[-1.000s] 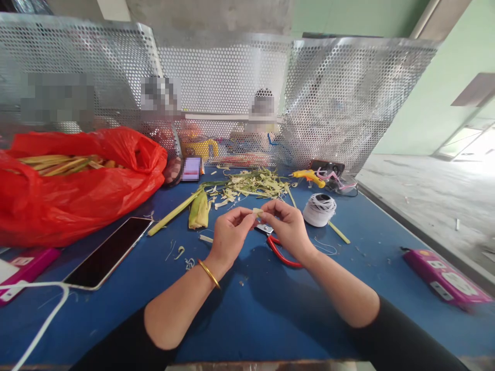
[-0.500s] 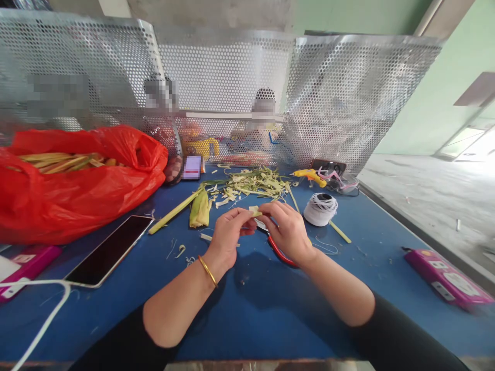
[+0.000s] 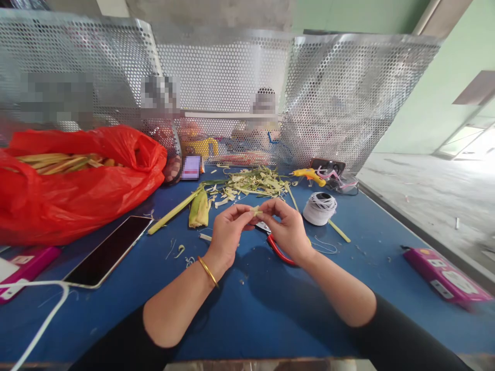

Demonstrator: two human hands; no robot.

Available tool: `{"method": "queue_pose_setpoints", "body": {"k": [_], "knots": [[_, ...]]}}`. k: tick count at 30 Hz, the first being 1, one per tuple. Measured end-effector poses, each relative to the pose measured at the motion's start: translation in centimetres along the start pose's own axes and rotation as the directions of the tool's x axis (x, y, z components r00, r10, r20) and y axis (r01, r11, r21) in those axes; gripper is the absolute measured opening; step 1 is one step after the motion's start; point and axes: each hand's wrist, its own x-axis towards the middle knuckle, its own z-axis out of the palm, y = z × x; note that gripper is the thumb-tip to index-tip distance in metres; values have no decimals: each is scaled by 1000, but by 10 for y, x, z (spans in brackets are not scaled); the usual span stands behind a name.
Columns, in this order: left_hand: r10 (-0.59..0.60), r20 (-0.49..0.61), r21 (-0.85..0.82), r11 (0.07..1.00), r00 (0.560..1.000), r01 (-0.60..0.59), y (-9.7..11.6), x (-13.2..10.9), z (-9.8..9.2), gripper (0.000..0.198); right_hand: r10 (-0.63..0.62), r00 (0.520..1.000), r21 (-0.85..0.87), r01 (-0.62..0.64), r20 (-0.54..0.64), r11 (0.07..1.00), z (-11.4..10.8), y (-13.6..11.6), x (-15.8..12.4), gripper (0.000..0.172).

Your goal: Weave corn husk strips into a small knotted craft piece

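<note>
Left grip (image 3: 225, 233) and right grip (image 3: 289, 230) pinch a strip (image 3: 256, 210). Scissors (image 3: 275, 248) beneath, partly hidden by right grip; thread (image 3: 319, 211) at right, scraps (image 3: 257, 184) beyond, on worktop (image 3: 251, 324).

Head-worn view, facing forward, angled down, hands (image 3: 226, 232) near

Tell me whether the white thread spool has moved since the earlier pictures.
No. The white thread spool stands where it did, judged against the yellow tool behind it on the blue table.
</note>
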Motion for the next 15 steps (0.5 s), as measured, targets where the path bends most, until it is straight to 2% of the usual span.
{"method": "queue_pose_setpoints", "body": {"k": [4,10,15], "knots": [[-6,-7,8,1000,1000,6,2,1,0,12,13,1000,35,-14,9,999,0,0,0,8],[-14,-22,-29,999,1000,13,1,-1,0,11,-44,999,17,44,-4,999,0,3,0,7],[31,-10,10,999,999,-31,0,-2,1,15,46,998,113,-42,-31,993,0,4,0,10]]}}
